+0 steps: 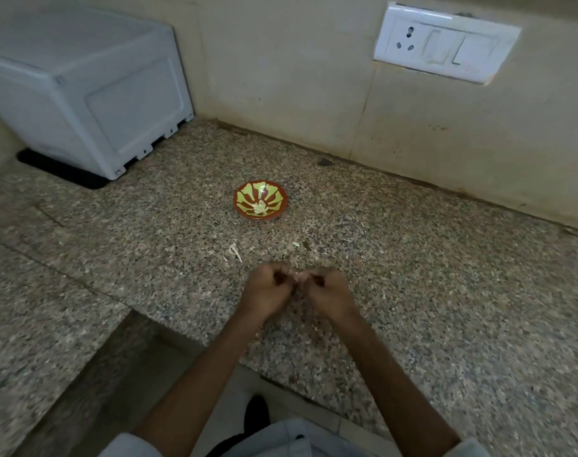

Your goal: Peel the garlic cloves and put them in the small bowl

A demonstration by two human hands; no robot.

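While both hands pinch it from either side, the garlic clove sits between the fingertips, low centre of frame, held just above the counter. Only a pale sliver of it shows; whether skin is on or off, cannot tell, too small and blurred. Left hand and right hand are both curled shut, thumbs and forefingers meeting on the clove, knuckles nearly touching. Likely reason: 1 hand steadies, the other picks at the skin, so this reads as mid-peel.

Small bowl is at 12 o'clock from the hands, well apart from them, upright on the counter, red-brown with yellow-green stripes. Pale peeled cloves lie in a little heap at its bottom; count unclear. Placed straight ahead so a finished clove can probably go in with a short reach.

Peel scraps lie at 11 o'clock from the hands, between hands and bowl, another bit at 12 o'clock. They seem dropped where the peeling happens.

White appliance at 10 o'clock, far back. Wall socket at 1 o'clock on the wall.
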